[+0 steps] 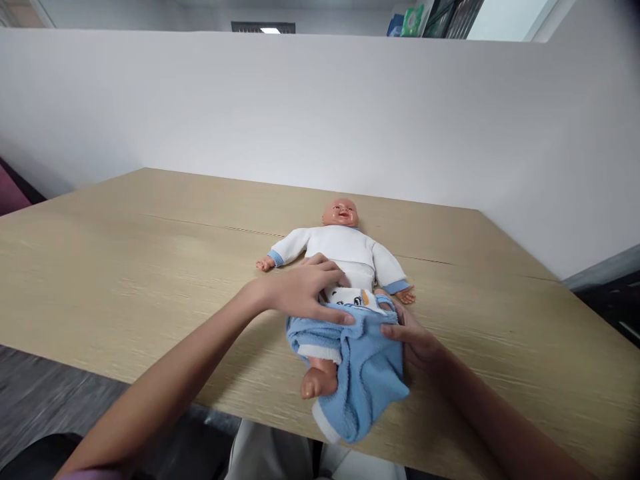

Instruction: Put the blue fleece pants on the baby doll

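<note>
A baby doll (343, 212) lies on its back on the table, its head away from me and its arms spread. It wears a white top (337, 243) with blue cuffs. Light blue trousers (373, 360) are around its lower body; a bare foot (319, 380) sticks out of the left trouser leg. The right trouser leg hangs loose, with no foot showing at its cuff. My left hand (305, 290) rests across the doll's belly, fingers above the waistband and thumb on the blue cloth. At the right side, my right hand (413, 333) grips the trousers, thumb on top.
The wooden table (150, 267) runs back to a white partition (300, 107). My legs (280, 453) are under its front edge. Dark objects (615, 300) stand beyond the right edge. Past the partition top are shelved items (413, 21).
</note>
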Available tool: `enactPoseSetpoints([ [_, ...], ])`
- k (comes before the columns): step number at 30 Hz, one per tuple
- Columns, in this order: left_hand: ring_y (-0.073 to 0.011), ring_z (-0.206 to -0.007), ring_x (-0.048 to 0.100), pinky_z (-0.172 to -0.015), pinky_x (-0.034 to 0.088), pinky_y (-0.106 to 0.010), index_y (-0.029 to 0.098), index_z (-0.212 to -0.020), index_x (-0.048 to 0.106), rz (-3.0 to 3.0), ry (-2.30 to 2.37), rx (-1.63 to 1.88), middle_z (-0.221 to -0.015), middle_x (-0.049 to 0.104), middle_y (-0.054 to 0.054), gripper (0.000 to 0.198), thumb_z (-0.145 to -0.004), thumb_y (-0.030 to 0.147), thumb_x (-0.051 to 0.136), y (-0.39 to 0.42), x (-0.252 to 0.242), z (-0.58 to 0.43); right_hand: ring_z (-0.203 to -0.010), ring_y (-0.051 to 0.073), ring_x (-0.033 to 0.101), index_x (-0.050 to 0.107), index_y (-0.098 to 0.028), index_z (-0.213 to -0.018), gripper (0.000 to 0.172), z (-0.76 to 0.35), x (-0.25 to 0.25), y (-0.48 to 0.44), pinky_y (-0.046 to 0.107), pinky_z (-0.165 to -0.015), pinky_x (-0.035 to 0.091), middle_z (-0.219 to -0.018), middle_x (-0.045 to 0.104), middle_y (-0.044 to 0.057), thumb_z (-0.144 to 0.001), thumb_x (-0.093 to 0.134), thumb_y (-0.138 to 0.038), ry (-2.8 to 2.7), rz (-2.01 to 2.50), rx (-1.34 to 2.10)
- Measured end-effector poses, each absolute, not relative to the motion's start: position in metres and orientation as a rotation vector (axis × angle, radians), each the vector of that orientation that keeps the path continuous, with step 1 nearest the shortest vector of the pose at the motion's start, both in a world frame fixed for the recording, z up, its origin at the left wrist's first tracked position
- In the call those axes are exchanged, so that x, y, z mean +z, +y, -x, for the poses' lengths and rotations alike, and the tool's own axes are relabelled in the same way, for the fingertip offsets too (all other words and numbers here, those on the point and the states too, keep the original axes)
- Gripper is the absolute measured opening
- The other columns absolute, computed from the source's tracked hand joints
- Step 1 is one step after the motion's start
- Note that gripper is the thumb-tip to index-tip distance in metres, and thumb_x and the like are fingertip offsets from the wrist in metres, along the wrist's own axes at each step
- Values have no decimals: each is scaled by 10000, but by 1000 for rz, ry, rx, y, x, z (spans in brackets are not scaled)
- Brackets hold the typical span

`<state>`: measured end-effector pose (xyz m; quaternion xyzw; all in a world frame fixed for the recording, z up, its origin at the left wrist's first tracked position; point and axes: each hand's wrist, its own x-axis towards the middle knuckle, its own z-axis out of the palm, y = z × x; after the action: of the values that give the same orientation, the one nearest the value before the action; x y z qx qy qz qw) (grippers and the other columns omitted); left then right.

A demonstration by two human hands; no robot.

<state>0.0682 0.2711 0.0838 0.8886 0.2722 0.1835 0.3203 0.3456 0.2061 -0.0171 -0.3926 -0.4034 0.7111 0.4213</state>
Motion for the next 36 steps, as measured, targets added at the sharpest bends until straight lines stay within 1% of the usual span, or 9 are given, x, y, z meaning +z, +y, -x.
enactPoseSetpoints([
  [3, -276, -956, 690, -881, 534, -362, 231, -1022, 798, -2238, 525, 178, -1004, 776, -48, 431, -826, 606, 880, 294, 93, -84, -762, 175, 648, 599, -266, -1044, 673, -345, -17, 206, 261, -680, 534, -892, 661, -31, -565, 1056, -387, -1038, 987, 1734],
  [5, -241, -906, 706, -805, 539, -323, 222, -1065, 775, -2085, 415, 42, -999, 777, -20, 425, -854, 581, 858, 304, 95, -93, -818, 200, 675, 628, -269, -1098, 677, -346, -16, 207, 286, -730, 554, -927, 684, -10, -595, 1044, -449, -1097, 974, 1734],
  [8, -234, -997, 721, -858, 564, -300, 214, -1114, 757, -1941, 302, 19, -1050, 776, -4, 358, -873, 464, 842, 310, 90, -104, -911, 238, 708, 698, -239, -1200, 695, -356, -15, 211, 334, -836, 568, -1017, 740, 43, -666, 1004, -561, -1261, 940, 1790],
  [13, -222, -1029, 715, -887, 578, -285, 207, -1102, 745, -1855, 263, 63, -1047, 761, 9, 283, -850, 315, 817, 311, 75, -115, -877, 209, 663, 780, -172, -1000, 459, -379, -13, 213, 310, -815, 534, -963, 724, 46, -891, 848, -613, -1673, 855, 2018],
  [18, -259, -1135, 749, -1018, 592, -319, 213, -1159, 766, -1841, 175, -21, -1159, 800, -3, 314, -895, 372, 826, 308, 76, -116, -716, 167, 593, 796, -204, -929, 472, -381, -10, 205, 256, -654, 478, -809, 670, 15, -765, 959, -616, -1395, 962, 1842],
  [22, -312, -1202, 754, -1124, 586, -379, 184, -1127, 806, -1858, 128, -184, -1212, 827, -41, 335, -909, 434, 844, 310, 78, -113, -657, 150, 574, 812, -204, -958, 523, -376, -7, 202, 254, -627, 476, -778, 658, 21, -778, 937, -678, -1183, 1014, 1754],
  [28, -270, -1243, 742, -1158, 555, -314, 170, -1186, 826, -1786, 34, -136, -1246, 822, -28, 366, -928, 430, 841, 321, 60, -114, -966, 238, 679, 756, -222, -1283, 671, -372, 0, 204, 299, -823, 559, -1051, 725, 50, -810, 921, -668, -1640, 916, 1758],
  [33, -253, -1277, 728, -1144, 556, -297, 131, -1246, 794, -1798, 57, -108, -1315, 798, -55, 435, -967, 465, 802, 320, 58, -115, -760, 155, 593, 780, -188, -973, 419, -380, -3, 205, 231, -678, 482, -864, 673, 3, -865, 913, -569, -1657, 995, 1672],
  [36, -270, -1207, 765, -1084, 601, -310, 108, -1243, 788, -1803, 44, -272, -1286, 819, -79, 474, -925, 454, 852, 315, 64, -115, -872, 178, 673, 800, -234, -1075, 438, -377, -7, 204, 254, -789, 541, -981, 750, 17, -874, 905, -608, -1382, 958, 1608],
])
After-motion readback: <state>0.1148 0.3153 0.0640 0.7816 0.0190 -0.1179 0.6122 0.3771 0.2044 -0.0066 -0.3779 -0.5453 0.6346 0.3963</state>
